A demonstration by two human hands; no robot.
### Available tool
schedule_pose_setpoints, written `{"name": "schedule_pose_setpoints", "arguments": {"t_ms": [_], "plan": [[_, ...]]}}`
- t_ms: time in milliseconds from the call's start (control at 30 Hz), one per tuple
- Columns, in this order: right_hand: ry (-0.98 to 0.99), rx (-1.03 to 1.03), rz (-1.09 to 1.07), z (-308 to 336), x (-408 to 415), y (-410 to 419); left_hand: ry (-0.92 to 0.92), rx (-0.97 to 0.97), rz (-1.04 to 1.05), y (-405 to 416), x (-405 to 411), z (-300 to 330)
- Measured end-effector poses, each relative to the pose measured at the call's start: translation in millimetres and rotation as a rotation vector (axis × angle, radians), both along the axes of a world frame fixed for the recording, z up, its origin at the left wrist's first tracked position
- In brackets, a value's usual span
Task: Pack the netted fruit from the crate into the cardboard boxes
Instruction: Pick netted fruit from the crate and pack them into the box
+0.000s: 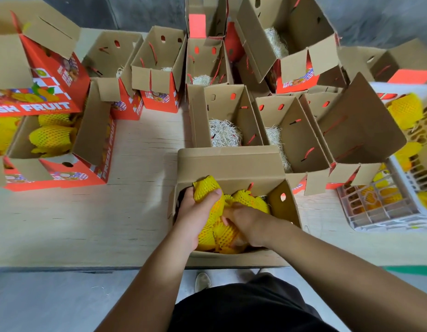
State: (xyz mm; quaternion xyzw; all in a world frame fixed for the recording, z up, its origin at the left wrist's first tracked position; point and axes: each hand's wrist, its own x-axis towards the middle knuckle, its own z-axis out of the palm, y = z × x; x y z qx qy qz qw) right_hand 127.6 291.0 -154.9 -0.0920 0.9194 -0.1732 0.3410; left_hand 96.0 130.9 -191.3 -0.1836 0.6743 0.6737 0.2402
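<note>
A netted fruit (pixel 207 189) stands nearly upright at the left end of the near box (pixel 231 164), low in the centre of the frame, its long axis pointing up and slightly away. The left hand (pixel 195 212) grips it, thumb curled over the net, apparently wedging it into a gap beside the fruit already packed. The right hand (pixel 246 221) lies on that fruit with fingers bent down among the nets; whether they grasp one cannot be told. Empty boxes with straw padding (pixel 223 134) wait behind. The white crate (pixel 380 212) sits at right, fruit remaining.
</note>
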Motion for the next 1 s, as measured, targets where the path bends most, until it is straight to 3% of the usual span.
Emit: {"name": "schedule_pose_setpoints", "arguments": {"t_ms": [133, 267, 500, 600, 667, 733, 800, 900, 1000], "plan": [[0.059, 0.140, 0.059, 2.8, 0.4, -1.6, -0.018, 0.011, 0.003, 1.7, -2.5, 0.6], [-0.143, -0.137, -0.159, 10.8, 0.1, 18.8, -0.026, 0.004, -0.004, -0.2, -3.2, 6.3], [-0.069, -0.113, -0.271, 4.1, 3.1, -2.5, 0.004, -0.062, -0.062, 12.3, 0.1, 19.8], [-0.126, -0.570, -0.708, 25.9, 13.1, 19.7, -0.014, 0.014, -0.069, 11.9, -0.3, 21.2], [-0.143, -0.844, -0.888, 33.9, 22.0, 26.2, -0.079, 0.175, -0.160, 17.2, 2.8, 21.9], [-0.059, -0.926, -0.865, 35.9, 25.7, 28.4, -0.174, 0.449, -0.268, 27.6, 6.5, 26.3], [0.041, -0.917, -0.902, 40.4, 25.1, 33.1, -0.160, 0.533, -0.340, 39.5, 2.9, 31.4], [0.178, -0.756, -0.848, 51.8, 22.6, 51.9, -0.078, 0.269, -0.477, 40.9, -2.8, 37.0], [0.195, -0.371, -0.559, 62.7, 22.3, 73.3, 0.096, -0.122, -0.647, 33.7, 1.8, 28.0]]}}
